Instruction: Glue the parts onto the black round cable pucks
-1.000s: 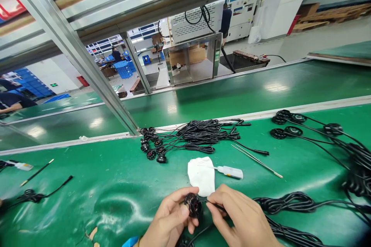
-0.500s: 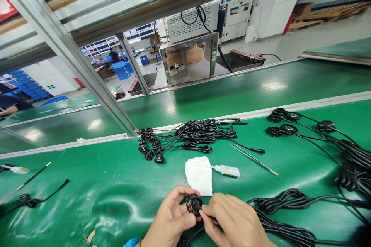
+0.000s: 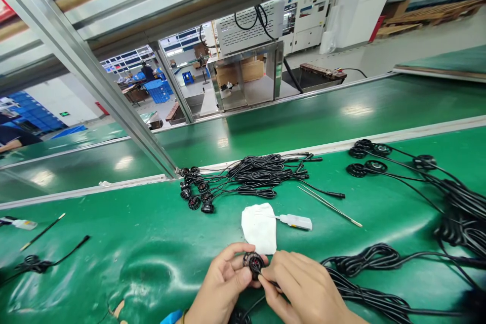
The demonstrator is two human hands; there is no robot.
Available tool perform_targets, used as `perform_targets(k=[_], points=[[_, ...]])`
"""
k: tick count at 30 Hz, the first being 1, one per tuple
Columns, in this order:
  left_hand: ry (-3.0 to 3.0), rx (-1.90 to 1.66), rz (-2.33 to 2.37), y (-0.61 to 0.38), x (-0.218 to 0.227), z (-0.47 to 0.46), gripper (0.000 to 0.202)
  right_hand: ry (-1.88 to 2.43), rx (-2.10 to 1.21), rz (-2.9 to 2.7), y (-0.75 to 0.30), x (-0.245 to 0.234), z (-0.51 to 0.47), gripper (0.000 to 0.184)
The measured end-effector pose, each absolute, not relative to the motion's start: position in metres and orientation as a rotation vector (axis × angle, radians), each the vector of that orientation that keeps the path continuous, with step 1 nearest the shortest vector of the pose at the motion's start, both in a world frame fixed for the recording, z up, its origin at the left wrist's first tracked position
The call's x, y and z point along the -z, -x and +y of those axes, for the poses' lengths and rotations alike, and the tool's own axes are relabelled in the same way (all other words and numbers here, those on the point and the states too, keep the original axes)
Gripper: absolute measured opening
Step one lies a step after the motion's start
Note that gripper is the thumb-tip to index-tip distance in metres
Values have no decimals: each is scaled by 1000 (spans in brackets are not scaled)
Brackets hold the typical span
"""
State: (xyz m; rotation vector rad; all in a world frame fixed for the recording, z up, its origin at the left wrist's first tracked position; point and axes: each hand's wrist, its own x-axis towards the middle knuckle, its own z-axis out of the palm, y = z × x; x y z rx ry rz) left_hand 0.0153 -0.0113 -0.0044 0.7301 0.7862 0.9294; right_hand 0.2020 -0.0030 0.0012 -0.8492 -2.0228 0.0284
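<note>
Bench: a green tabletop [image 3: 152, 225] spread beneath and beyond the fingers, with a workshop behind.
Round black part [image 3: 253, 263]: it sat between the thumb and fingers of the left hand [image 3: 224, 283], just beside the right fingertips.
Left grip: thumb and fingers were curled in around the part's rim, holding it.
Right hand [image 3: 306, 288]: thumb and forefinger were pinched nearly together on a black cord [image 3: 266, 278] at the part's face.
Cloth [image 3: 256, 228]: it lay just beyond the fingers.
Bottle [image 3: 298, 221]: beyond the right fingers, nozzle at the cloth.
Tweezers [image 3: 332, 207]: farther out, rightward.
</note>
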Motion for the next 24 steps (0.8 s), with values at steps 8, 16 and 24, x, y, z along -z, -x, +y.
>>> perform_targets(k=[8,16,24], points=[[-766,-989,848,-16,2,-13,42,943,-62,-1974,-202,1,-3,18],[-874,-1017,924,-16,3,-13,35,944,-75,-1997,-199,3,-6,17],[-903,-962,971,-21,1,-14,32,953,-57,-2054,-194,14,-8,19]])
